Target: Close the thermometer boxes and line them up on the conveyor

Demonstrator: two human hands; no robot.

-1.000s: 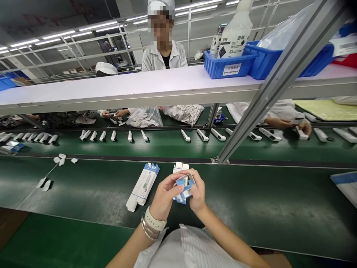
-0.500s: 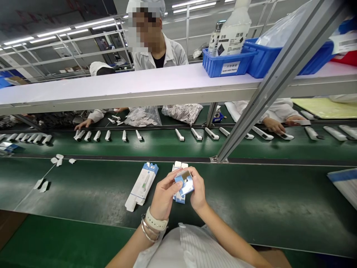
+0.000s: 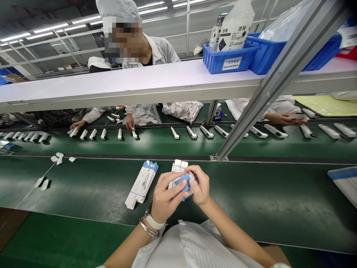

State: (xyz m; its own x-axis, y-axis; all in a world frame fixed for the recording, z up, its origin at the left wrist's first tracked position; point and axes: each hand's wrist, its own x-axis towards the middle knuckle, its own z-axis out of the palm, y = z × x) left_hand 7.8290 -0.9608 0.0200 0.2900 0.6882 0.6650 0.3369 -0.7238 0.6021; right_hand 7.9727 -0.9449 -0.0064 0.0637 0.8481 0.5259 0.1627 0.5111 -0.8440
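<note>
A blue-and-white cardboard box [image 3: 185,181] is between my hands, its end turned up towards me. My left hand [image 3: 164,195] grips its left side, with the fingers lying across the blue end. On the right side, my right hand [image 3: 201,186] curls around the edge, thumb pressed near the end's flap. Behind them a second blue-and-white carton [image 3: 178,164] lies on the green work surface, mostly hidden by my hands. A flattened carton [image 3: 142,184] with a device printed on it rests to the left, apart from my hands.
White handheld devices [image 3: 206,132] line the green belt beyond the dark rail. A co-worker's hand [image 3: 129,122] touches one device. Loose white pieces [image 3: 59,158] lie at left, stacked flat cartons [image 3: 344,182] at far right. A slanted metal post [image 3: 251,104] rises ahead, under a shelf [image 3: 156,99].
My left fingers have moved across the box's end, and my right thumb has come in onto it. Across the belt, a co-worker leans left and reaches to a device; the devices have shifted slightly left.
</note>
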